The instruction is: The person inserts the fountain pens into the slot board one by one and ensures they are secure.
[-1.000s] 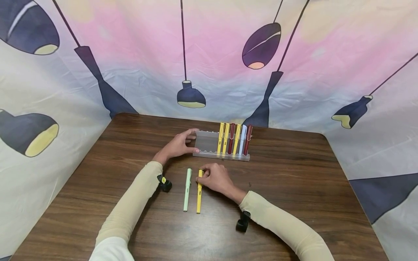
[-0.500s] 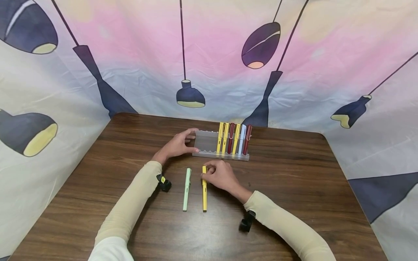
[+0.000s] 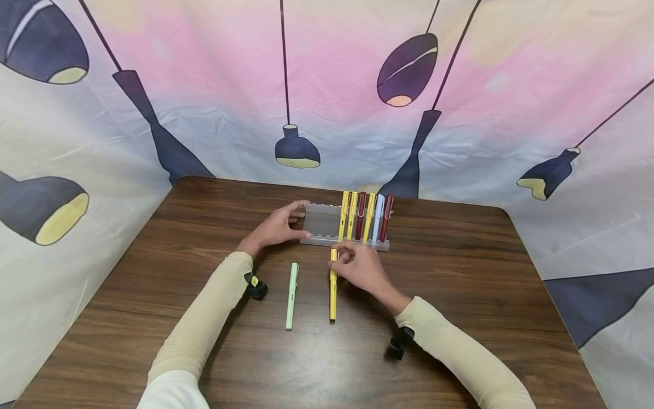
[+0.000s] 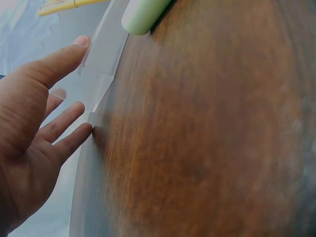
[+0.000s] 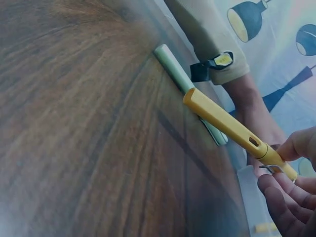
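My right hand (image 3: 361,266) pinches a capped yellow pen (image 3: 333,295) by its clip end, thumb against fingers. In the right wrist view the pen's free end stands off the table, its shadow falling beneath. My left hand (image 3: 276,227) holds the left end of a clear pen rack (image 3: 322,221), thumb at the front and fingertips at the side and back. Leaning in the rack's right half are yellow pens (image 3: 351,218), dark red pens (image 3: 386,221) and a light blue pen (image 3: 377,218). A light green pen (image 3: 292,298) lies on the table, left of the held one.
The brown wooden table (image 3: 460,318) reaches back to a fabric backdrop (image 3: 214,113) printed with hanging lamps. The rack's left slots hold no pens. Each wrist carries a small black camera (image 3: 257,287).
My right hand has carried the yellow pen to the right and toward the rack, away from the green pen. The left hand has stayed at the rack's end.
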Tool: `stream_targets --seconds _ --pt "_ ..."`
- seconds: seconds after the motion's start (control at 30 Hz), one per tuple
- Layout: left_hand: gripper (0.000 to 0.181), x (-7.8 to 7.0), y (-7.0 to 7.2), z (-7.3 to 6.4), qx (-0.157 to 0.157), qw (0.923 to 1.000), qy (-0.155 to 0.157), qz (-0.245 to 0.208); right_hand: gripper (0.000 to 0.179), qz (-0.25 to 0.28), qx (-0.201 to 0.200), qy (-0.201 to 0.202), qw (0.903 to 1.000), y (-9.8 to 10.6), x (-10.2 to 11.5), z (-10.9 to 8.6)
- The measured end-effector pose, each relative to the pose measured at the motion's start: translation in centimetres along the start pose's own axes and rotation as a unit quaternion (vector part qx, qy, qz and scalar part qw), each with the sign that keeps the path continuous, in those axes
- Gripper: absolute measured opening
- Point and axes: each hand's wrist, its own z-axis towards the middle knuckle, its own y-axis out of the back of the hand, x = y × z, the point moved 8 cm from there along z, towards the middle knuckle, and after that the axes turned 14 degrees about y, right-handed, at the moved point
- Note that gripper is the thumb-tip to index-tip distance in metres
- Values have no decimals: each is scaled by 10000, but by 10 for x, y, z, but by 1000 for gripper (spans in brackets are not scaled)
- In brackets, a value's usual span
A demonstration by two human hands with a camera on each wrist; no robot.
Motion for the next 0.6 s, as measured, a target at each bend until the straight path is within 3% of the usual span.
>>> stream_targets --seconds 0.33,0.6 --pt "92 5 1 1 -21 9999 79 133 32 -57 -270 -244 9993 27 -6 2" --pt "91 4 0 0 -25 9998 113 179 36 -75 -620 -143 9979 38 -1 8"
